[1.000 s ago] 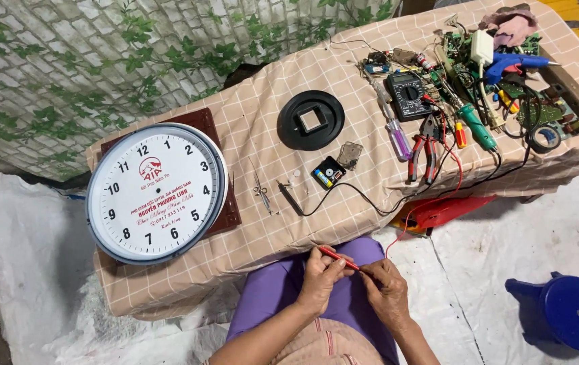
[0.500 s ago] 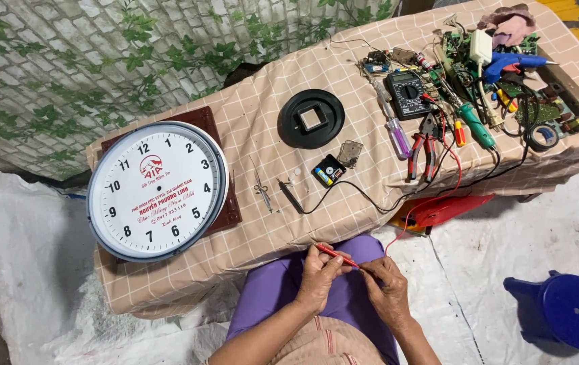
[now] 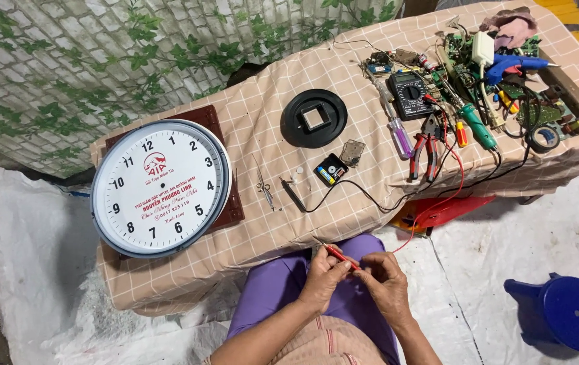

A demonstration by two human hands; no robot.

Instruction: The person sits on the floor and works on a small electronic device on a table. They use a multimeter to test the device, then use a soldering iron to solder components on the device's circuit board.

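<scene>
Both my hands are held together over my lap, just in front of the table's near edge. My left hand and my right hand pinch a thin red test probe between their fingers; its red lead runs up to a black multimeter on the table. A black probe lies on the checked cloth, wired beside a small black clock movement. To the left lies a large round white wall clock face without hands.
A black round back cover, tweezers, red pliers, screwdrivers, a blue glue gun and circuit boards crowd the table. A blue plastic stool stands on the white floor sheet at right.
</scene>
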